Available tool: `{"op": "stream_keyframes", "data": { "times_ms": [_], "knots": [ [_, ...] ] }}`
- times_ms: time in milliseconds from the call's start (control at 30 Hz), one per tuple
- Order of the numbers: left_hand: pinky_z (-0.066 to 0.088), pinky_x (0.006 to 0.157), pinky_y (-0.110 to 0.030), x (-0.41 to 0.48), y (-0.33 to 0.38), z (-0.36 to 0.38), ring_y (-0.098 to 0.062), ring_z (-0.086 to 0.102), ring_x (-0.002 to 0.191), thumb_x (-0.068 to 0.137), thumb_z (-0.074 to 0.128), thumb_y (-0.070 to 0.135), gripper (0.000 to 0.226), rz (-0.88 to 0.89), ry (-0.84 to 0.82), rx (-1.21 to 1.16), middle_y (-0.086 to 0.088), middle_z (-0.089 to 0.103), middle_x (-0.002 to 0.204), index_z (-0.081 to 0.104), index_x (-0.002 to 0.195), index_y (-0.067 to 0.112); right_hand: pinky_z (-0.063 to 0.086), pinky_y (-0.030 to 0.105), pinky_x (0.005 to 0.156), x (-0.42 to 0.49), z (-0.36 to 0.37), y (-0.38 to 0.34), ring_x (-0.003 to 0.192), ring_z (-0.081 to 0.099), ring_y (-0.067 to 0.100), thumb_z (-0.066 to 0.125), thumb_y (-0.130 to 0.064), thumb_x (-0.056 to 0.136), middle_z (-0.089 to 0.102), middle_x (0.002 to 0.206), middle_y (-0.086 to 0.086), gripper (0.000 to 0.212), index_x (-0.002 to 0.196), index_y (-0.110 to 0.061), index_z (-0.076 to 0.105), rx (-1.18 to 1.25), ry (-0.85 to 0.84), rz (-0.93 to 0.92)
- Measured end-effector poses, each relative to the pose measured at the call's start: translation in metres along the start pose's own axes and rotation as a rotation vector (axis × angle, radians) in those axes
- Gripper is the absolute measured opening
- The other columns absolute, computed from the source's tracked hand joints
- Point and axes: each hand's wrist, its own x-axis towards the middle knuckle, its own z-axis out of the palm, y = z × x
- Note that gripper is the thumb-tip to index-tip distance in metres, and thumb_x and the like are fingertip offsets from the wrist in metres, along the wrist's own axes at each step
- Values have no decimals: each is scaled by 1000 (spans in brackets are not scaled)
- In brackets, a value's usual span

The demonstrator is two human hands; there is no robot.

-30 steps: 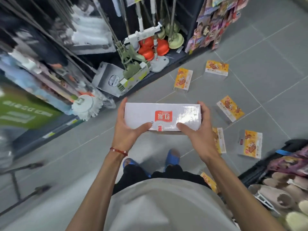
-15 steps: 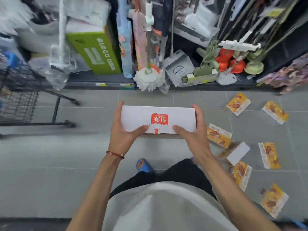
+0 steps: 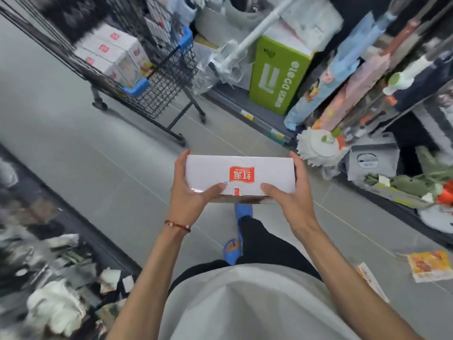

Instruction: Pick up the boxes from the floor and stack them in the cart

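Note:
I hold a white box (image 3: 264, 171) with a red logo level in front of me at waist height. My left hand (image 3: 187, 192) grips its left end and my right hand (image 3: 291, 198) grips its right end, thumbs on the near edge. A black wire cart (image 3: 161, 77) stands ahead to the upper left, well beyond the box. Several matching white boxes (image 3: 110, 51) are stacked inside it. Two yellow-orange boxes (image 3: 430, 268) lie on the floor at the lower right, partly cut off by my arm.
A shelf along the right holds a green carton (image 3: 277, 74), a white mop head (image 3: 321, 148), rolled mats and cleaning goods. A low shelf (image 3: 44, 241) of blurred goods runs along the left. Grey tiled floor (image 3: 110, 173) lies between me and the cart.
My view has swung left: the cart has come from the left edge to ahead of me, the scattered floor boxes slid off to the lower right. Both hands keep the same grip on the box.

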Motion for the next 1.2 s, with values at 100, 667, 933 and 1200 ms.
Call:
{"op": "stream_keyframes", "data": {
  "times_ms": [100, 667, 933, 1200],
  "knots": [
    [51, 98, -21, 20, 2, -19, 3, 51, 120, 66, 92, 25, 100, -60, 116, -28, 14, 45, 136, 34, 147, 33, 51, 7, 71, 40, 31, -17, 105, 56, -17, 79, 3, 85, 52, 134, -12, 89, 156, -28, 35, -40, -128, -8],
    [53, 75, -8, 138, 7, -139, -4, 56, 108, 73, 85, 2, 92, -158, 507, -225, 5, 47, 130, 31, 143, 29, 53, 11, 84, 181, 225, -98, 116, 58, -2, 82, -2, 83, 56, 137, -7, 93, 157, -29, 34, -218, -505, -94],
    [51, 68, -7, 233, -1, -282, 16, 58, 96, 72, 85, -4, 96, -107, 483, -243, 13, 48, 121, 32, 148, 18, 53, 11, 85, 208, 382, -132, 111, 58, -13, 81, 1, 83, 55, 134, -17, 88, 152, -32, 38, -166, -452, -130],
    [47, 73, -3, 325, 7, -408, 5, 54, 107, 73, 87, 5, 95, -79, 427, -149, 13, 46, 125, 32, 148, 25, 54, 14, 92, 229, 514, -174, 113, 58, -11, 79, 1, 85, 56, 135, -15, 89, 157, -28, 36, -95, -341, -108]
  ]
}}
